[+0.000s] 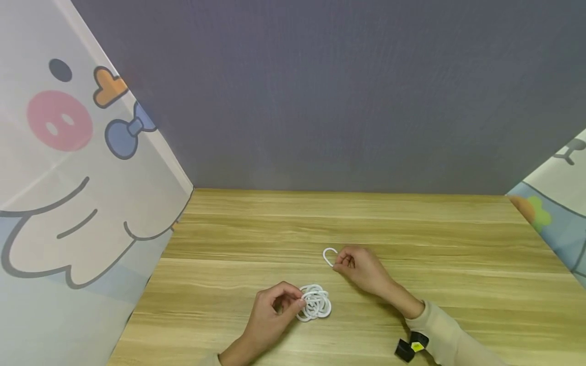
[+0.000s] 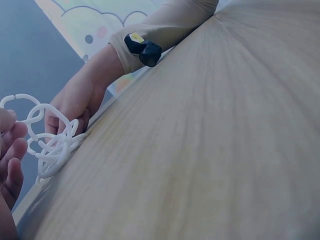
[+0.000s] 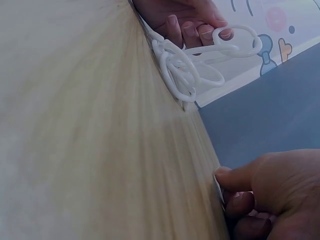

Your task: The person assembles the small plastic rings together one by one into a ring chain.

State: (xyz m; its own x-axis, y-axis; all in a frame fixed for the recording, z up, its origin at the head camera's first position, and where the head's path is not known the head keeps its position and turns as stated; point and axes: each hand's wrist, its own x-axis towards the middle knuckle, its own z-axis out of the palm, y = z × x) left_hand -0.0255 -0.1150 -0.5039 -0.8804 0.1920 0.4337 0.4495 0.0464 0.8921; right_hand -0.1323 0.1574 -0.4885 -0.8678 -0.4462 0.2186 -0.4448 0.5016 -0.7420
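Observation:
A small heap of linked white plastic rings (image 1: 323, 311) sits on the wooden table, and in both wrist views the rings (image 3: 181, 75) hang into one another. My left hand (image 1: 271, 316) pinches one ring on the heap's left side between thumb and index finger; the left wrist view has this ring (image 2: 29, 96) raised, with a small gap in its loop. Farther back and to the right, my right hand (image 1: 364, 270) pinches a single white ring (image 1: 324, 253) by its near side, at the tabletop. This ring stands apart from the heap; the fingers hide part of it.
The wooden table (image 1: 220, 229) runs back to a grey upright panel (image 1: 339, 101). Cartoon-printed panels (image 1: 137, 203) border the left and right sides. A black device with a yellow mark (image 1: 417, 345) is at the right sleeve.

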